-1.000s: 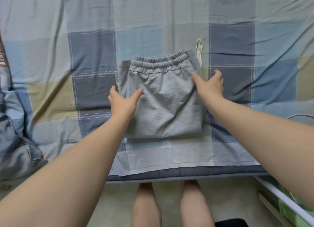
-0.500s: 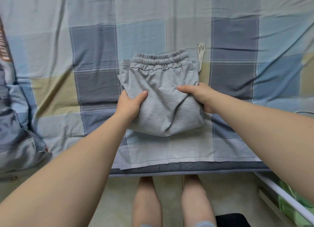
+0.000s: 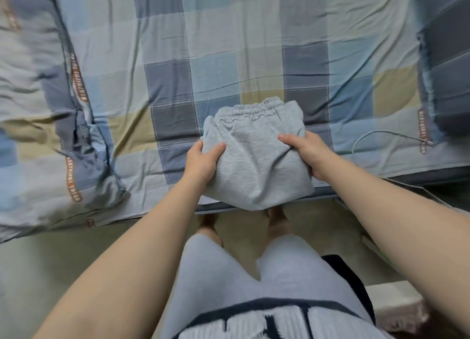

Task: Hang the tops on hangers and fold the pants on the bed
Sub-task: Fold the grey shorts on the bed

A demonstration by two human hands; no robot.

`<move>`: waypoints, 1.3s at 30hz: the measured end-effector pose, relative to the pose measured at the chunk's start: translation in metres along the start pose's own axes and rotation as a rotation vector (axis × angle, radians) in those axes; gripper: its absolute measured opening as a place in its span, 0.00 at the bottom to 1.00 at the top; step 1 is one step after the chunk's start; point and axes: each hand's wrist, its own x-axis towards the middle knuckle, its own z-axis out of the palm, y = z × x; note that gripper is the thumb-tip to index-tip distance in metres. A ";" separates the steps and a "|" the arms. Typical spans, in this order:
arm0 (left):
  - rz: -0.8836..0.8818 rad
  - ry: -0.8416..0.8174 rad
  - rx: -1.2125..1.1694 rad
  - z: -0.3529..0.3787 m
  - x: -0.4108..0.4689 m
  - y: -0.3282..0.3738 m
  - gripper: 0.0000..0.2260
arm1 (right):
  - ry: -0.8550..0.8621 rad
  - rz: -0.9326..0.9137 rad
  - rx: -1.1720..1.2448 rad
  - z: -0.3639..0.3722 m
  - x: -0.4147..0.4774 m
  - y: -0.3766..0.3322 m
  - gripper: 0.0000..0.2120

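The folded grey pants (image 3: 254, 150) form a compact bundle with the elastic waistband at the far side. The bundle is lifted off the checked bed sheet (image 3: 203, 66) and hangs over the bed's near edge. My left hand (image 3: 203, 158) grips its left side, thumb on top and fingers underneath. My right hand (image 3: 305, 153) grips its right side the same way. No tops or hangers are in view.
A rumpled quilt (image 3: 50, 135) with orange lettering lies at the left of the bed. A pillow or folded bedding (image 3: 445, 71) sits at the right, with a thin white cable (image 3: 381, 135) near it. My legs and feet stand at the bed's edge.
Both hands went from pressing flat on the pants to gripping their sides, then lifted the bundle and drew it toward me past the bed's edge. The view pulled back.
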 end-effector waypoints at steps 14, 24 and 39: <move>0.525 -0.332 0.208 -0.049 -0.173 0.093 0.06 | 0.424 -0.368 0.467 0.018 -0.283 0.015 0.07; 0.982 -0.812 0.426 0.063 -0.333 0.129 0.03 | 0.879 -0.584 0.847 -0.031 -0.473 0.120 0.15; 1.206 -1.542 0.501 0.195 -0.678 -0.167 0.02 | 1.560 -0.701 1.114 -0.019 -0.780 0.487 0.18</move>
